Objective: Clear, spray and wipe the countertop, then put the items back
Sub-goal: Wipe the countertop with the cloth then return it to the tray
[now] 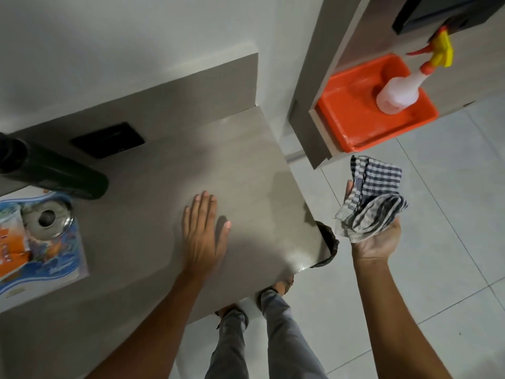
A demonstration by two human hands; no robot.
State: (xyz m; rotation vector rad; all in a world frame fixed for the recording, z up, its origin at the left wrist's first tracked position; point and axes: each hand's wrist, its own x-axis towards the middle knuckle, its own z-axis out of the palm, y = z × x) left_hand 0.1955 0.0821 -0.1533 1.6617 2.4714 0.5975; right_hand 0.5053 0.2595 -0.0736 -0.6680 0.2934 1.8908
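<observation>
Left hand [205, 231] rests flat, fingers straight, on the grey counter [169, 170]. Right hand [374, 233], held beyond the counter's edge over the tiled floor, grips a checked cloth [371, 195] (bunched). Spray bottle [401, 88] stands in an orange tray [352, 119] on a separate shelf.

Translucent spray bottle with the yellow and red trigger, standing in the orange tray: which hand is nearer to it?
Right. The right hand, holding the checked cloth, is just below the orange tray with the spray bottle; the left hand lies flat on the grey countertop, farther left.
</observation>
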